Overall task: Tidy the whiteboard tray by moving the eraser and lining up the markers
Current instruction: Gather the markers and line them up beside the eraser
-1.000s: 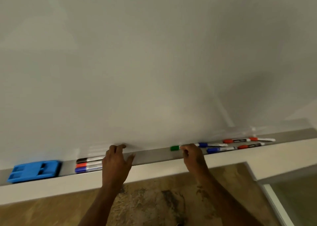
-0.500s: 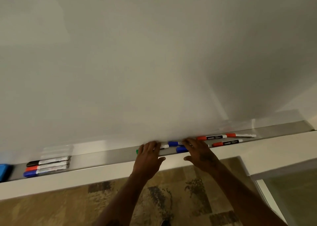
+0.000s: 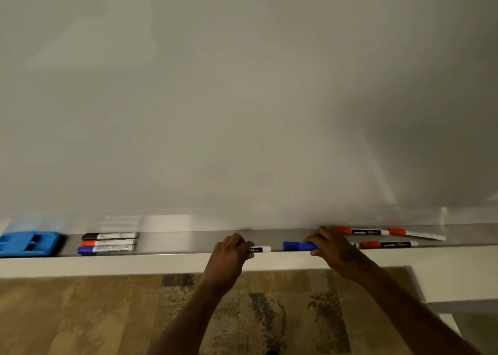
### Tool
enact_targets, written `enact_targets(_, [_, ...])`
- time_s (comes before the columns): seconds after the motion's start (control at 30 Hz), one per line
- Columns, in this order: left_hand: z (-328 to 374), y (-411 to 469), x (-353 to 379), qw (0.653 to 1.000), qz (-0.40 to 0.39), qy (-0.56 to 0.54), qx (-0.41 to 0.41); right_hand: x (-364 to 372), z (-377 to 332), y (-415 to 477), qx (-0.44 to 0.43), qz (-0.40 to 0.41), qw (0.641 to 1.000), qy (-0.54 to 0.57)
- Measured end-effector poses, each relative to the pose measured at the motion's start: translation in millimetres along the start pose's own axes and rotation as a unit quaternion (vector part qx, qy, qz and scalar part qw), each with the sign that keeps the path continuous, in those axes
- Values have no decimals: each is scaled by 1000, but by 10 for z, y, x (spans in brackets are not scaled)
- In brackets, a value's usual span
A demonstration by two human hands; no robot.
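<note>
A long grey tray (image 3: 172, 243) runs under the whiteboard. The blue eraser (image 3: 28, 243) lies at its far left. Beside it three markers lie side by side: black (image 3: 109, 236), red (image 3: 107, 243) and blue (image 3: 105, 249). My left hand (image 3: 232, 249) is closed on a marker whose white end (image 3: 260, 249) sticks out to the right; its cap is hidden. My right hand (image 3: 330, 245) grips blue markers (image 3: 299, 245) with the caps pointing left. Right of it lie three red-capped markers: two at the back (image 3: 361, 231) (image 3: 416, 234) and one in front (image 3: 388, 244).
The whiteboard (image 3: 242, 98) fills the view above the tray. Below the tray's pale front ledge (image 3: 107, 265) is a patterned brown carpet (image 3: 80, 314). A white frame with a glass panel (image 3: 455, 317) stands at the lower right.
Both hands slid along the tray to the loose markers in the middle and closed on them. The green-capped marker is now hidden under my left hand.
</note>
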State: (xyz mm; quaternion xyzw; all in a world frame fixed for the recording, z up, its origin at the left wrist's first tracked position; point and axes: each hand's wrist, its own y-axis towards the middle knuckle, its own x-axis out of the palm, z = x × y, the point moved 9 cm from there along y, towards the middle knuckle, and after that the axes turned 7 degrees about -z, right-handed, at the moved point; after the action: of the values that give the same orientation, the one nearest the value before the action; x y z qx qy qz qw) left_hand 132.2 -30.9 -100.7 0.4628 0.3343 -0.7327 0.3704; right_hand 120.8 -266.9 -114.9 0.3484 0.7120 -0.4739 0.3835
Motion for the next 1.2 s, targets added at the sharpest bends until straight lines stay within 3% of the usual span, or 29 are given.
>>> enact_targets(0.13, [-179, -371, -304, 997, 68, -9, -26, -81, -195, -9, -30, -4, 998, -55])
enact_targets(0.23, [-456, -824, -556, 991, 109, -9, -78, -352, -579, -62, -81, 92, 985, -120])
enact_targets(0.37, [-863, -1357, -779, 984, 119, -16, -131, -592, -1290, -38, -133, 236, 956, -116])
enact_targets(0.57, [-1423, -1788, -914, 983, 111, -16, -144, -602, -2619, 510, -162, 319, 929, -95])
enact_targets(0.73, [-1848, -2070, -1015, 980, 135, -54, -137, -446, -3211, 942, -110, 324, 932, -119])
enact_targets(0.93, [-2221, -2239, -1072, 979, 143, -66, -133, -168, -3419, 1182, -93, 329, 931, -125])
enact_targets(1.1, [-2305, -2226, -1071, 981, 133, -61, -130, 98, -3302, 1275, -55, 224, 972, -38])
enact_targets(1.2, [-2325, -2195, -1122, 983, 128, -36, -129, 69, -3364, 1270, -87, 240, 966, -40])
